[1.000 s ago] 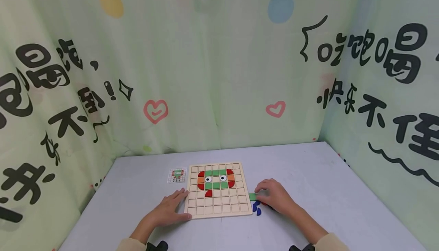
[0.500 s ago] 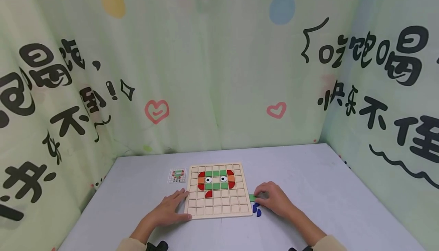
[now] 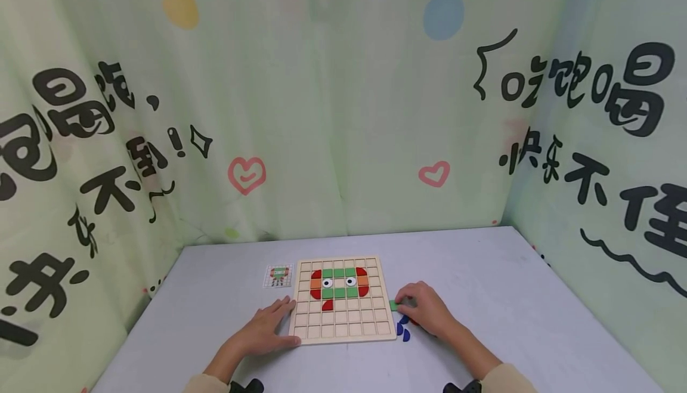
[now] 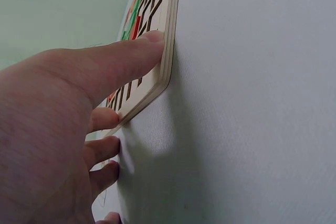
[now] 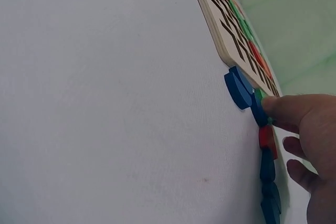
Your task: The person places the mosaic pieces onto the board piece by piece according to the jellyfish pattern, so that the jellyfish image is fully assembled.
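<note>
A pale wooden grid board (image 3: 349, 324) lies on the table, with red, green, orange and eye-marked tiles forming a face-like pattern. One red quarter-round tile (image 3: 327, 305) sits below that pattern. My left hand (image 3: 263, 328) rests at the board's left side, fingers spread along the edge; in the left wrist view its thumb (image 4: 131, 56) presses the board near a corner. Beyond the right edge, my right hand (image 3: 429, 309) pinches at a green tile (image 3: 393, 305), partly hidden by its fingers. Blue rounded pieces (image 5: 238, 91) and a red piece (image 5: 266, 137) lie near that hand.
A small picture card (image 3: 278, 275) with a similar coloured figure lies left of the board. The table (image 3: 456, 250) is covered in white, and printed curtains (image 3: 343, 113) stand behind it and at both sides.
My right hand has shifted slightly left toward the board, covering more of the green tile. The left hand stays on the board, and the tiles on it keep their places.
</note>
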Demonstrator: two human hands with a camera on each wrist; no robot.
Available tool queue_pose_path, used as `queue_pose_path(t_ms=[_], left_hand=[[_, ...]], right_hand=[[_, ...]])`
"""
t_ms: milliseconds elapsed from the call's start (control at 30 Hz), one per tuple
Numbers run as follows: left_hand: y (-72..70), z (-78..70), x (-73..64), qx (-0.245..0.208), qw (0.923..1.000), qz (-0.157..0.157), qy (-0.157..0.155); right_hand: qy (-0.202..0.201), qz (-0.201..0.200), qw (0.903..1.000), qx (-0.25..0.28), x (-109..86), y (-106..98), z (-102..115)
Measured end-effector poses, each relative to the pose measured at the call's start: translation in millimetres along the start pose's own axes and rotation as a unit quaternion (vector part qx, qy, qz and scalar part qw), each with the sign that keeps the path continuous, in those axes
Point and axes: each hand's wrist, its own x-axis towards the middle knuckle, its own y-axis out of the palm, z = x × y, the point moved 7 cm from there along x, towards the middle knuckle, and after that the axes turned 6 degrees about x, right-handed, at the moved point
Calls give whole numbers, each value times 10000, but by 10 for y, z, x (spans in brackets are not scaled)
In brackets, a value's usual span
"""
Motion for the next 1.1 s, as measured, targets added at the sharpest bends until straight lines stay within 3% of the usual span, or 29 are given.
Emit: queue_pose_path(t_ms=[500,1100], left_hand=[[2,-14,5,95,9999,45,-116],[11,11,7,60,10000,-18,-50]], right_hand=[[-10,-210,9998,-36,-2,-23,7],[-698,89,9958,580,125,271,401]])
